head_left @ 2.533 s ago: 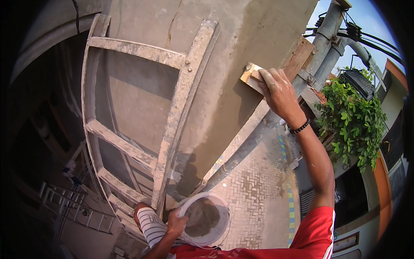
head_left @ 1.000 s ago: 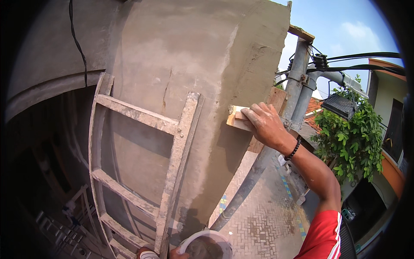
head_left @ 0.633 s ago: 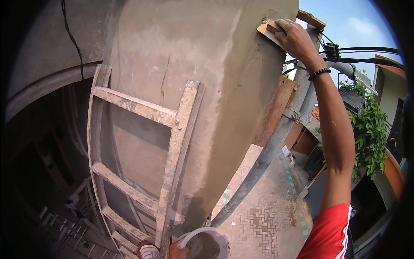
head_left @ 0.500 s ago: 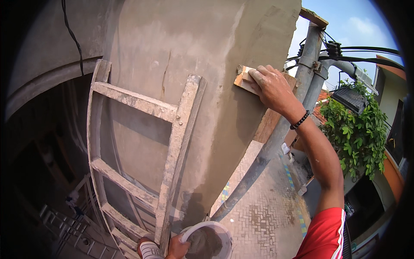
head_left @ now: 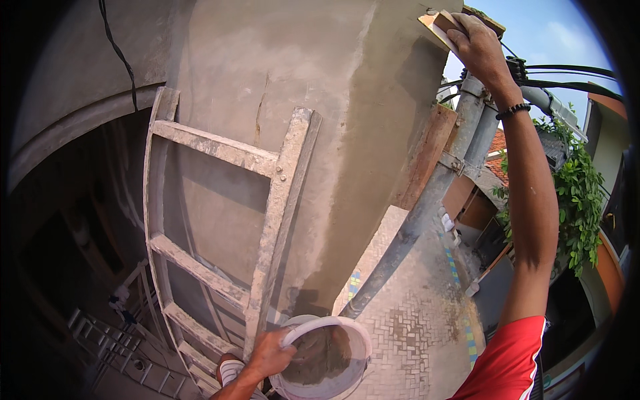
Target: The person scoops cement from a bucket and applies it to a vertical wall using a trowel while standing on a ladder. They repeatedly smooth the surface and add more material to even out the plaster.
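High at the upper right, my right hand point(head_left: 483, 52) is closed on the back of a wooden plastering float point(head_left: 437, 28). The float is tilted near the top of the wall's right edge; I cannot tell whether its face touches the plaster. A darker, damp-looking strip of plaster point(head_left: 377, 127) runs down that edge. At the bottom, my left hand point(head_left: 272, 353) is wrapped round the edge of a pale bucket point(head_left: 360, 360), at its rim or handle. Grey mortar point(head_left: 319, 357) lies inside the bucket. My left fingers are partly hidden by the bucket's edge.
A mortar-stained ladder point(head_left: 260, 267) leans against the wall, with a shoe point(head_left: 230, 370) at its lower rungs. Grey pipes point(head_left: 427, 213) and a wooden board point(head_left: 425, 157) stand beside the wall edge. Black cables point(head_left: 560, 77) cross at right. Paving point(head_left: 407, 333) lies far below.
My right hand has moved up and to the right along the wall edge with the float. The bucket and my left hand show more fully, slightly higher in view.
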Demonstrator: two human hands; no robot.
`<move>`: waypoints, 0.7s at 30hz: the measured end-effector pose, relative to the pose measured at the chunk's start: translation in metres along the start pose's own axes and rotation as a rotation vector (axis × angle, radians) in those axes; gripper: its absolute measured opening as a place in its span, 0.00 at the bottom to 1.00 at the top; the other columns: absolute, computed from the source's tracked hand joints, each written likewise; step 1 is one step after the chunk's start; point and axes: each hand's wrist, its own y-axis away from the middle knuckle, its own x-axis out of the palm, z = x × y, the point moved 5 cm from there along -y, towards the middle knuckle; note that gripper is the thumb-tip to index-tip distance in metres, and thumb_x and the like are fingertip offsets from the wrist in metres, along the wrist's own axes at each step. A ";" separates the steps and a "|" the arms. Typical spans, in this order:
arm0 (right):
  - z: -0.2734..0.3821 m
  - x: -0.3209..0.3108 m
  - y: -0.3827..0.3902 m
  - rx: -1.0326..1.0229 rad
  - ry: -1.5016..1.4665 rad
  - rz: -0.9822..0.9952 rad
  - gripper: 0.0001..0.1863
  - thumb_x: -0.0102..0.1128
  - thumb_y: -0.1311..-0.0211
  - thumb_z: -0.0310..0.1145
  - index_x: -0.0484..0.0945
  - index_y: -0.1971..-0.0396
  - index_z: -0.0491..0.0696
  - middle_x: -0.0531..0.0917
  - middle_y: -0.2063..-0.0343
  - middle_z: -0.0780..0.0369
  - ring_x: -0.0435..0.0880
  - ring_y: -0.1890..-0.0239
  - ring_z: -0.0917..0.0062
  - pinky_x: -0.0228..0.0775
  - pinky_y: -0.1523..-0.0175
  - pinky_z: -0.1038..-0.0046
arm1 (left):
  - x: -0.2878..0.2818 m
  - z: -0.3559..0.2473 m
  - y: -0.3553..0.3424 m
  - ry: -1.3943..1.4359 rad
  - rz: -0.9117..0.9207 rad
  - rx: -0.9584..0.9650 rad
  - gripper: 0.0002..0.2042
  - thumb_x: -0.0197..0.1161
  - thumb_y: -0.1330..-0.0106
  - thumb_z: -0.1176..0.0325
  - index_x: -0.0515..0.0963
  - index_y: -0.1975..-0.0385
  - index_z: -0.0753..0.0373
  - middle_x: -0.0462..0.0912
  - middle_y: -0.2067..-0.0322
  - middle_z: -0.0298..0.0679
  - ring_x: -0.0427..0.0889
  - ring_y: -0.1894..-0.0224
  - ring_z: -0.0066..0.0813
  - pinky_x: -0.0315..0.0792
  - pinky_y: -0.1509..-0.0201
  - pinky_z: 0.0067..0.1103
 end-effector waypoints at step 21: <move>0.125 0.022 0.217 0.385 -0.808 0.552 0.19 0.55 0.31 0.36 0.76 0.47 0.40 0.83 0.56 0.53 0.84 0.54 0.66 0.75 0.50 0.67 | 0.003 0.037 0.035 -0.071 -0.076 -0.138 0.19 0.61 0.50 0.76 0.81 0.55 0.65 0.83 0.73 0.47 0.81 0.71 0.34 0.74 0.62 0.28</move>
